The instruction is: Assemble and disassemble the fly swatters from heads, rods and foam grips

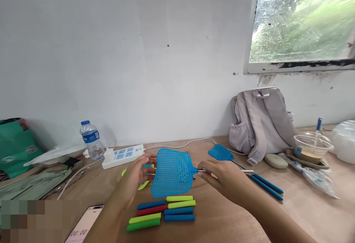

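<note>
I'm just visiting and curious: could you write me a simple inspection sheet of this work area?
Surface: brown table.
Things in hand and nearby: blue fly swatter, held up; eight coloured tubes lying in front; another blue swatter farther right; yellow mesh piece, partly hidden.
Clutter: water bottle, phone, backpack, drink cup.
Hands: right hand grips the held swatter's rod; left hand is at its mesh edge, contact unclear.
Cables: white cable from the power strip toward the backpack; another white cable on the left.
Surroundings: pale wall; window, upper right.
</note>
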The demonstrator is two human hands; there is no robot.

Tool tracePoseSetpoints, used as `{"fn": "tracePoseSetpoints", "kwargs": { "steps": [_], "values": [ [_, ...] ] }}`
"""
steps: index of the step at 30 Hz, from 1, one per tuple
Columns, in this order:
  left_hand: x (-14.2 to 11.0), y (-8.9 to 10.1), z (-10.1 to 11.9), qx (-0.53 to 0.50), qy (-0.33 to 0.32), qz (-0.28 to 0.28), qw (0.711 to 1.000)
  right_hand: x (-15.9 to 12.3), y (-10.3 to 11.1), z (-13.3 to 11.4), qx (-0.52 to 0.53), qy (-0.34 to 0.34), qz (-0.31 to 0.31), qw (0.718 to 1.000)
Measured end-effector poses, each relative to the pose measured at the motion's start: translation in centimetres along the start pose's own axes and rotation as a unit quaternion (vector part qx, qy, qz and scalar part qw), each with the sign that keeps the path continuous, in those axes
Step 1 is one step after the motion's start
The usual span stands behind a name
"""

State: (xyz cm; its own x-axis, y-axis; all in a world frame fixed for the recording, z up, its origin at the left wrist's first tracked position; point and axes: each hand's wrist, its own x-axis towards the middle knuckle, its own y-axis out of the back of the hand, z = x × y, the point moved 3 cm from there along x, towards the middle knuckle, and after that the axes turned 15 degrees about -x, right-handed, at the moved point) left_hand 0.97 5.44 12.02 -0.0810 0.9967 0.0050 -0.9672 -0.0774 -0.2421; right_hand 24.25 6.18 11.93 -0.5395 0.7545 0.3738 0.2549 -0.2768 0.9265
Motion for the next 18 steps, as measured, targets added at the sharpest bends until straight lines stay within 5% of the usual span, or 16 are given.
{"fn": "tracePoseSetpoints", "kwargs": {
  "steps": [3, 7, 15, 18],
  "values": [
    [-0.9, -1.1, -0.3, -0.081, 0.067, -0.031, 0.994, -0.1, 0.1, -1.1, -0.024, 0.052, 0.007, 0.998],
    [-2.1, -2.0, -0.5, -0.056, 0.105, -0.017, 0.993, -0.2, 0.0, -1.8, -0.058, 0.085, 0.033, 0.994],
    [-2.3, -1.6, -0.2, 0.065, 0.060, -0.008, 0.996, -0.1, 0.0, -2.3, -0.054, 0.140, 0.043, 0.988],
    [-3.0, 0.1, 2.1, 0.143, 0.004, 0.086, 0.986, -0.1, 0.2, 0.2, -0.028, 0.111, 0.038, 0.993]
  ]
}}
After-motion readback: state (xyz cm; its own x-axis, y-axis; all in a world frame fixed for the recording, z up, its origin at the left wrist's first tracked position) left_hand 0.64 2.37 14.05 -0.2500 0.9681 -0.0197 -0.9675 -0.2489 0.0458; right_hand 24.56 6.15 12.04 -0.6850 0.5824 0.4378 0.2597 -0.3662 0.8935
